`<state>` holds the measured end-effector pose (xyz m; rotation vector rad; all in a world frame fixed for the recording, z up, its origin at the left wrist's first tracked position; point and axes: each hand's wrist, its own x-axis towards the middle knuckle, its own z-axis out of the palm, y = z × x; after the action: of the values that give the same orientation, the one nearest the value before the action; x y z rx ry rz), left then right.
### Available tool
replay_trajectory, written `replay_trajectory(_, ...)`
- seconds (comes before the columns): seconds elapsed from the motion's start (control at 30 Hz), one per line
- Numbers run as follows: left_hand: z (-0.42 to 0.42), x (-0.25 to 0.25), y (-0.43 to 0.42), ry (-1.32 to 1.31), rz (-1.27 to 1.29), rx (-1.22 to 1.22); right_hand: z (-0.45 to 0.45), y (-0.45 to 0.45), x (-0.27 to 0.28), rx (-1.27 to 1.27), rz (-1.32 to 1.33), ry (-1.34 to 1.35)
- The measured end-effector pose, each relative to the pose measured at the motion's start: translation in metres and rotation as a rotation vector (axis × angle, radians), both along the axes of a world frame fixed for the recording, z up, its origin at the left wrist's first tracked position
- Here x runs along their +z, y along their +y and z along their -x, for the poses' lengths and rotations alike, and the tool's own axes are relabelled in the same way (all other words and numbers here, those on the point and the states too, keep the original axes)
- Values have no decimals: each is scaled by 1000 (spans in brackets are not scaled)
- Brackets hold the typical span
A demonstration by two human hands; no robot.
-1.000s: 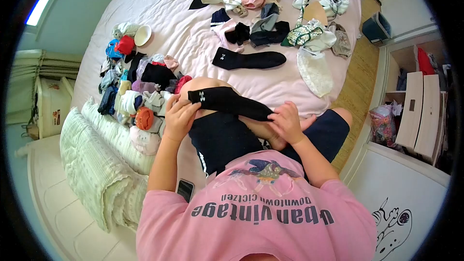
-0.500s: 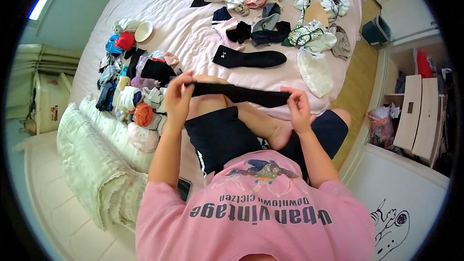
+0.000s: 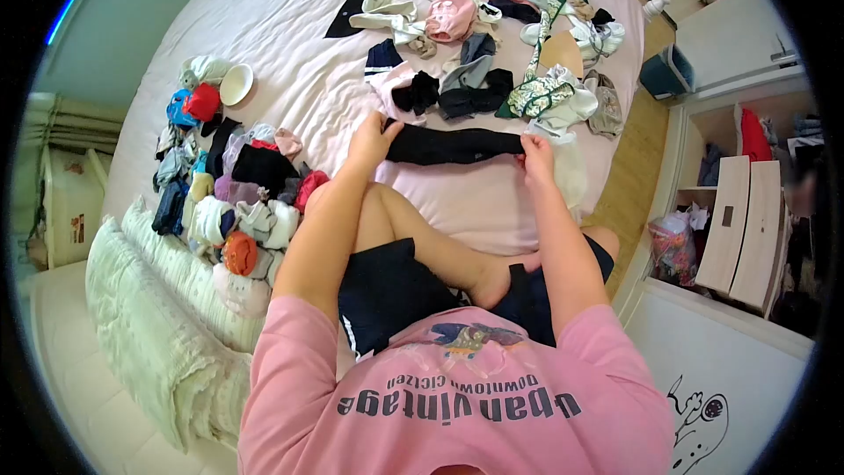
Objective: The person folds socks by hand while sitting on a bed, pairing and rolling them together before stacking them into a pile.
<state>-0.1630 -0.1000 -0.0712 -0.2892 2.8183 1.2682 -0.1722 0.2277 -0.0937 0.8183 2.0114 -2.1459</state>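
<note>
A long black sock (image 3: 453,145) is stretched sideways above the bed, beyond my crossed legs. My left hand (image 3: 373,137) pinches its left end, and my right hand (image 3: 534,157) pinches the right end. Another black sock lay on the sheet here a moment ago; it is now covered or cannot be told apart from the held one. Just beyond the hands sit a fuzzy black item (image 3: 417,93) and a dark grey sock (image 3: 476,97). A pale cloth (image 3: 568,171) lies to the right of my right hand.
Rolled socks and small clothes form a heap (image 3: 237,180) at the left, with a cream bowl (image 3: 236,85) behind it. More socks and a pink garment (image 3: 450,18) spread across the far bed. Pillows (image 3: 167,325) lie at the near left. Open drawers (image 3: 743,229) stand at the right.
Both hands have moved forward, away from my body, carrying the stretched black sock from above my legs to over the place where the other black sock lay. The view has shifted slightly.
</note>
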Motion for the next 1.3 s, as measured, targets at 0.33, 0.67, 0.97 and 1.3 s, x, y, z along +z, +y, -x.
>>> replay_trajectory(0.33, 13, -14, -17, -92, 71, 6, -2, -39, 21, 210, -24, -153)
replay_trajectory(0.67, -20, 149, 52, 279, -653, -543, -13, -84, 211, 715, 18, 597)
replay_trajectory(0.97, -64, 220, 129, 252, -1140, -568, -42, -51, 325, 687, -241, 837)
replay_trajectory(1.3, -104, 252, 177, 157, -1213, -531, -79, 0, 344, 717, -44, 699)
